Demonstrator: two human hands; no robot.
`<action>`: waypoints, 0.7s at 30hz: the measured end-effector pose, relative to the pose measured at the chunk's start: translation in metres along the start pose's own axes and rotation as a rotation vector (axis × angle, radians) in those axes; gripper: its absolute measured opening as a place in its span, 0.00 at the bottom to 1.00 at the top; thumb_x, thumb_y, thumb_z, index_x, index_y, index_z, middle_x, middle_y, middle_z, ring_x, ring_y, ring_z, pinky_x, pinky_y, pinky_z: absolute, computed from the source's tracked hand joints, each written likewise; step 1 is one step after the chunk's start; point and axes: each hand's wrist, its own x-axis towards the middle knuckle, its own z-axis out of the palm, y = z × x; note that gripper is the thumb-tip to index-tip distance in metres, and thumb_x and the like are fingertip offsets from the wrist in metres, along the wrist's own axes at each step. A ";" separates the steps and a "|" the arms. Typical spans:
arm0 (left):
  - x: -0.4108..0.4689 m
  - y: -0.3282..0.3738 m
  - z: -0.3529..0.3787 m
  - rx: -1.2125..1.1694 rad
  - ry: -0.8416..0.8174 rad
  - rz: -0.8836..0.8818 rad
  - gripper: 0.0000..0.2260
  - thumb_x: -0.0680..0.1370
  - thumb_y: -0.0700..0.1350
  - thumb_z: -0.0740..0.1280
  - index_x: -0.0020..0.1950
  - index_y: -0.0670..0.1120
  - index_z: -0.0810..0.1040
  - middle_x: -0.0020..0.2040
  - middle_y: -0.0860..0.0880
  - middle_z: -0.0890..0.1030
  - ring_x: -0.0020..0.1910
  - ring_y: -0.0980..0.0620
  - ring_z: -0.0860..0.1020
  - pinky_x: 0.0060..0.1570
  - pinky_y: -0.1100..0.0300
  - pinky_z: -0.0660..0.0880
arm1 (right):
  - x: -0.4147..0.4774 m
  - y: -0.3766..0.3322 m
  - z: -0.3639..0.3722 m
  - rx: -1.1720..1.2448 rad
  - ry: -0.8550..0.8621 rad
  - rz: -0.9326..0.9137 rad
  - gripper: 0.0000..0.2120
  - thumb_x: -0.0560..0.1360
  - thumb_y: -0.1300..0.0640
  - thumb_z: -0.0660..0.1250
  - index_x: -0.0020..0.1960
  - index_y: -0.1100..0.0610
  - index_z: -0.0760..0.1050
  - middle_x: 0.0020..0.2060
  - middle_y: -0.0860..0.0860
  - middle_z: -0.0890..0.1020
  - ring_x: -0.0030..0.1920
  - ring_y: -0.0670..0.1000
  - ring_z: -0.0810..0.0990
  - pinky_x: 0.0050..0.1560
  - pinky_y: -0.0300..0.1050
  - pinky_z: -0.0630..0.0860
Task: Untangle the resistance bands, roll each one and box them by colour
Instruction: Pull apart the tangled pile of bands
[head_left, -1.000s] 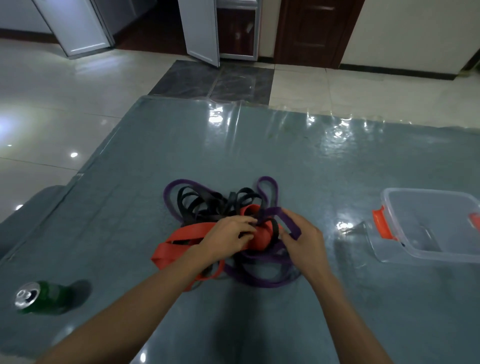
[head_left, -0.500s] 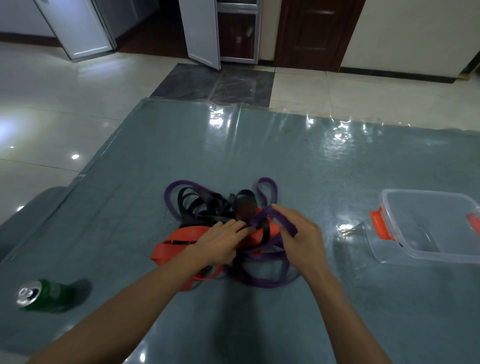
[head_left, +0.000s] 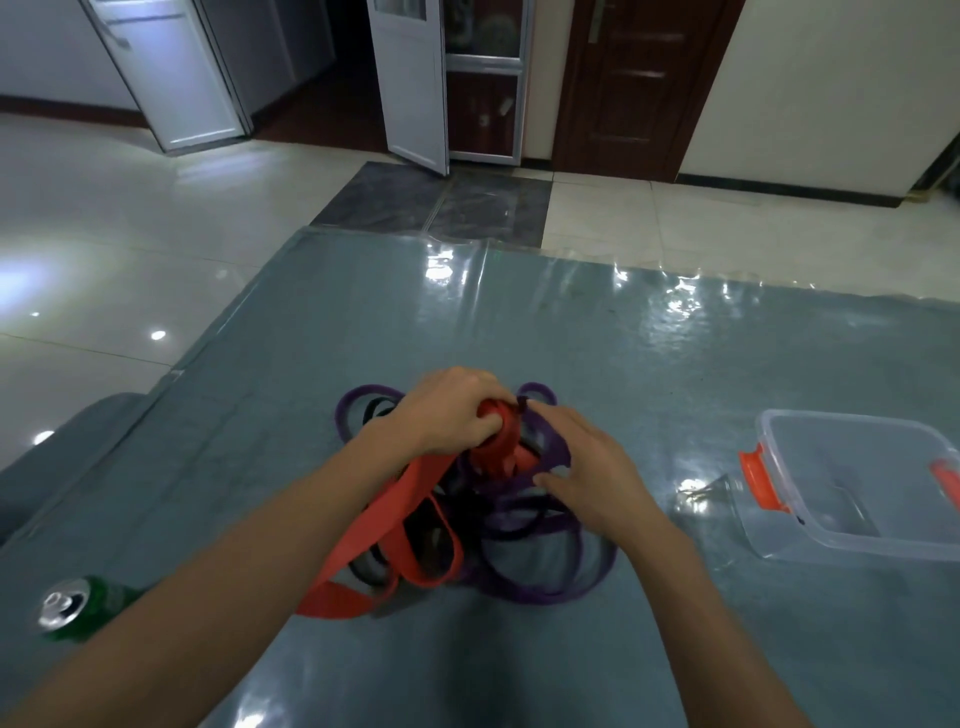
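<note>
left hand (head_left: 451, 411) gripping bunched red band (head_left: 500, 442), right hand (head_left: 589, 470) apparently flat on purple band (head_left: 556, 450)

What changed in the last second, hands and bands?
The left hand has gripped a bunch of the red band and drawn it up and away. The right hand let go of the purple band and now presses flat on it. The box and can stayed put.
</note>
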 end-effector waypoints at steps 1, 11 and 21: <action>0.002 0.002 -0.003 -0.015 0.023 0.000 0.21 0.71 0.51 0.62 0.61 0.55 0.83 0.59 0.55 0.83 0.59 0.49 0.80 0.56 0.51 0.77 | 0.001 0.000 0.000 -0.005 0.013 -0.007 0.40 0.69 0.60 0.76 0.77 0.46 0.65 0.70 0.45 0.73 0.67 0.48 0.74 0.62 0.29 0.64; 0.033 0.017 -0.076 -0.371 0.524 -0.097 0.13 0.72 0.47 0.65 0.50 0.53 0.87 0.47 0.57 0.86 0.47 0.59 0.83 0.54 0.52 0.81 | 0.014 -0.024 -0.028 0.285 0.498 -0.009 0.24 0.74 0.60 0.75 0.69 0.51 0.76 0.56 0.40 0.80 0.55 0.30 0.77 0.55 0.22 0.69; 0.042 0.032 -0.147 -0.351 0.778 0.032 0.10 0.75 0.41 0.66 0.51 0.50 0.86 0.44 0.61 0.83 0.44 0.58 0.83 0.48 0.68 0.78 | 0.024 -0.031 -0.024 0.252 0.392 -0.018 0.18 0.77 0.58 0.72 0.66 0.51 0.79 0.55 0.43 0.84 0.52 0.39 0.80 0.56 0.23 0.70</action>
